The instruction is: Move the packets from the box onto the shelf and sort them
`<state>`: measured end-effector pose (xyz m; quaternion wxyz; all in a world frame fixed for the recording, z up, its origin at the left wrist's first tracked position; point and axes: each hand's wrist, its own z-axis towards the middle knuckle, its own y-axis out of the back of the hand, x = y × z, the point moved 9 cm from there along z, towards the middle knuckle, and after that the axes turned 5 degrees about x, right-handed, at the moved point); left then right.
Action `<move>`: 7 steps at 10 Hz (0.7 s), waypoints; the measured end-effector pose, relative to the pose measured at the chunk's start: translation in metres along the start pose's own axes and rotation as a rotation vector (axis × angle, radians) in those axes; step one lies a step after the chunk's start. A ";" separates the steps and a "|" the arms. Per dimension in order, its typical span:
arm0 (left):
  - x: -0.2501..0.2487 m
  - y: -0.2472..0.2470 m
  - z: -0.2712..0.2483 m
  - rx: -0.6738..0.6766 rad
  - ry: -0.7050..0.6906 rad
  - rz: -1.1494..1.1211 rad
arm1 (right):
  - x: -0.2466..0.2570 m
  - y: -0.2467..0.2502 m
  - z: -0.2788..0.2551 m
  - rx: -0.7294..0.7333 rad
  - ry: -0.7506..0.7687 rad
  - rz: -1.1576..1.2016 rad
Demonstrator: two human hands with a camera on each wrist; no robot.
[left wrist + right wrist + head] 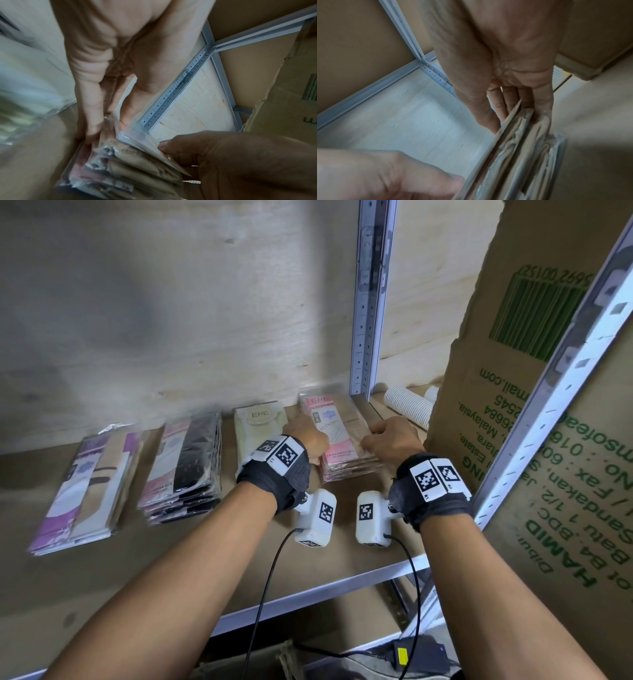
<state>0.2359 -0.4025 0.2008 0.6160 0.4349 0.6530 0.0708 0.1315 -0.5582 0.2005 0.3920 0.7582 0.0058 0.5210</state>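
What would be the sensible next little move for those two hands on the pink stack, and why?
Probably let go and draw both hands back. The left hand and right hand grip the sides of the pink stack of packets, which already appears to rest on the shelf, in line beside the green packets and the black stack. It looks squared up and placed.
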 end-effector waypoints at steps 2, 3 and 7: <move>0.001 -0.002 -0.004 0.004 0.004 -0.002 | -0.001 -0.001 0.000 0.028 0.003 -0.017; 0.001 -0.002 -0.004 0.000 0.007 -0.007 | -0.001 -0.001 0.000 0.037 -0.006 0.002; -0.002 0.008 -0.008 -0.005 0.031 -0.098 | 0.004 0.010 0.002 -0.059 0.051 0.103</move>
